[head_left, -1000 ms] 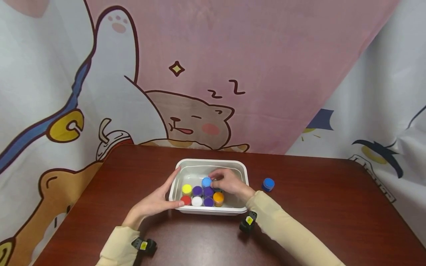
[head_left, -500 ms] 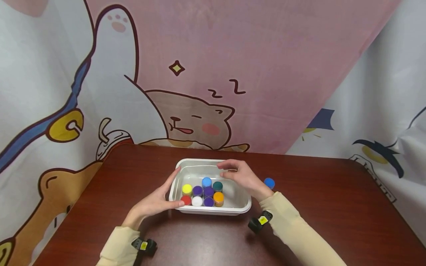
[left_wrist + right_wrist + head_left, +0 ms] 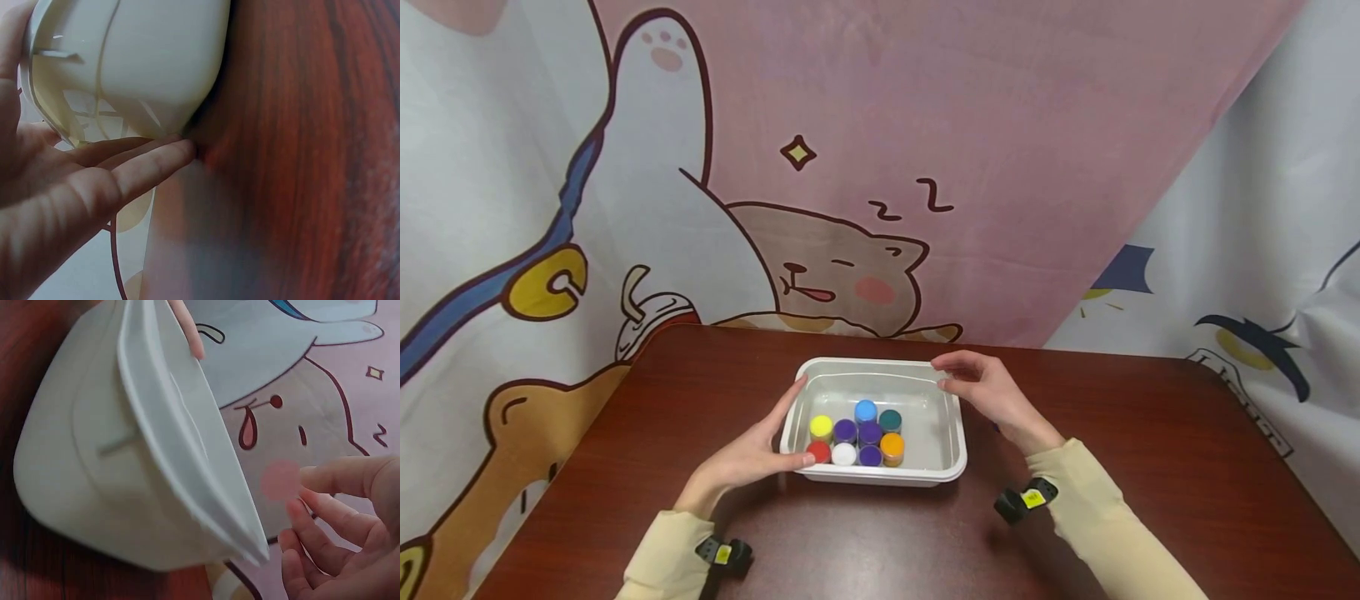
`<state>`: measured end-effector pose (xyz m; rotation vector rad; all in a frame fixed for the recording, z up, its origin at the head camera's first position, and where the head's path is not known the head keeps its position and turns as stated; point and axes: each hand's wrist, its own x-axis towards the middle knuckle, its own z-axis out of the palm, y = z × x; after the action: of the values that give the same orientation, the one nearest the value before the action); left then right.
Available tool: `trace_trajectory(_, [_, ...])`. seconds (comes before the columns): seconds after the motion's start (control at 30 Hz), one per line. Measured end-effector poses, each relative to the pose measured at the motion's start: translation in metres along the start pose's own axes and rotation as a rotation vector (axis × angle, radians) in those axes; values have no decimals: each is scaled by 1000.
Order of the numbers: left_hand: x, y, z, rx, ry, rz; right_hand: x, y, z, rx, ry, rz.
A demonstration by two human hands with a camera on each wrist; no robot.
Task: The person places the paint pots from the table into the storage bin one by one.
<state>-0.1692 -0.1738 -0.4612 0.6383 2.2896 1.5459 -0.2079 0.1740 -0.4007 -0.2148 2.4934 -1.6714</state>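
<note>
A pale grey plastic tub [image 3: 917, 372] stands on the table with several small paint pots at its left and middle. Among them are a yellow pot [image 3: 822, 427], a red pot [image 3: 820, 452], a white pot [image 3: 844, 454], an orange pot [image 3: 892, 448], a light blue pot [image 3: 866, 411], a dark green pot [image 3: 891, 420] and purple pots [image 3: 869, 432]. My left hand [image 3: 741, 457] spans the tub's left end with straight fingers, its thumb at the front rim. Off the right rim hovers my right hand [image 3: 992, 396], fingers loosely bent, holding nothing.
A blue pot [image 3: 997, 427] on the table right of the tub is almost wholly hidden by my right hand. The dark red wooden table [image 3: 865, 537] meets a cartoon-printed cloth [image 3: 1000, 167] along its back edge.
My right hand was at the dark green pot inside the tub. It has let go, risen and moved right, out past the tub's right rim. My left hand stays put.
</note>
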Motion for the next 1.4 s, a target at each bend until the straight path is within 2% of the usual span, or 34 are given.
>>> trace_trajectory(0.2, [0,-1,0,5,4,2,-5,13,-19,6,38,0])
trace_trajectory(0.4, [0,0,0,9,2,-4,-10,28,-38,-37,80,22])
trace_trajectory(0.7, [-1,0,-1,19,4,-21,-16,52,-55,-60,109,37])
trace_trajectory(1.13, [0,1,-1,4,-6,-16,-29,88,-57,9,81,67])
trace_trajectory(1.4, [0,0,0,8,-2,-10,-33,100,-54,48,93,66])
